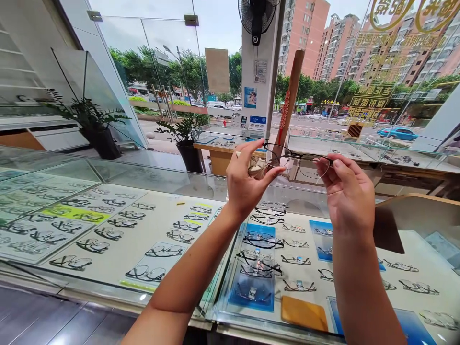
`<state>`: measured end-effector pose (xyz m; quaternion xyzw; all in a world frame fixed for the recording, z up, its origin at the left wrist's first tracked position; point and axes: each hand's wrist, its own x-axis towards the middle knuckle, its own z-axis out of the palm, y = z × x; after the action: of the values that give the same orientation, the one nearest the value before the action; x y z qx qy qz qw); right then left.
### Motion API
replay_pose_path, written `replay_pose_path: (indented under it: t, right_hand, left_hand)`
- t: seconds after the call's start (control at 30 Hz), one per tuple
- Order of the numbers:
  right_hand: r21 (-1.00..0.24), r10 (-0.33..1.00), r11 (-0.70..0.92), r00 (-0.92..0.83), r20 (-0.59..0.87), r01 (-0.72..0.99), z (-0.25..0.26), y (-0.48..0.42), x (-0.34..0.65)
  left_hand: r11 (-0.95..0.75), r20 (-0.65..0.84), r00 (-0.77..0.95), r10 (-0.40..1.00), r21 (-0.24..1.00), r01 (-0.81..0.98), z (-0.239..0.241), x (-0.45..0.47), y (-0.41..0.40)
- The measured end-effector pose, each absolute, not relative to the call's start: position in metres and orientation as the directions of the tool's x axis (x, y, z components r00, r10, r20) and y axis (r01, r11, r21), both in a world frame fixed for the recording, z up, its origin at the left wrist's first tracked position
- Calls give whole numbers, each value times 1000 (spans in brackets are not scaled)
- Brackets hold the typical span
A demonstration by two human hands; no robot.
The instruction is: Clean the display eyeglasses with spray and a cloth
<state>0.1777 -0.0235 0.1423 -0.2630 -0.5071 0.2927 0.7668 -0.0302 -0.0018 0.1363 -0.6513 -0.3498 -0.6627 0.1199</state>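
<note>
A pair of thin dark-rimmed eyeglasses [296,155] is held up in front of me, above the glass display counter. My right hand [348,187] pinches its right end between thumb and fingers. At its left end is my left hand [244,177], with a crumpled pale cloth [257,166] in its curled fingers. The left index fingertip meets the upper corner of the frame, and the thumb lies below the left lens. Whether the cloth touches the lens is hard to tell.
Under my arms, the glass display counter [125,189] holds rows of spectacles, some on blue cards. An orange-brown flat piece [304,312] lies near its front edge. A wooden-edged mirror or panel [390,230] stands at right. Potted plants [190,154] and a window lie beyond.
</note>
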Motion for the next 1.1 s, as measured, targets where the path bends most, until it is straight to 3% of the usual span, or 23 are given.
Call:
replay_pose_path:
  t: [0.37,0.47,0.53,0.63,0.8,1.1]
  right_hand:
    - [-707,702,697,307,642,-115,141,-20,184]
    - [-647,599,745,266,755,160,145,-25,187]
    - [-550,545,744,131,828,380,147,-29,188]
    - [-461,564,726,-57,824,510,148,-32,188]
    - [-477,610,718,-128,782,507,147,-30,191]
    - [-529,638,743,-196,745,409,150,-33,191]
  left_hand:
    - [-762,958,-21,288,242,601,140,-34,3]
    - [-773,961,94,259,147,618,143,-39,3]
    - [-757,945,182,271,93,647,144,-41,0]
    - [-717,920,248,305,51,695,146,-41,-7]
    - [-726,912,266,313,49,686,150,-42,-15]
    - [-862,914,286,288,117,493,153,-45,-13]
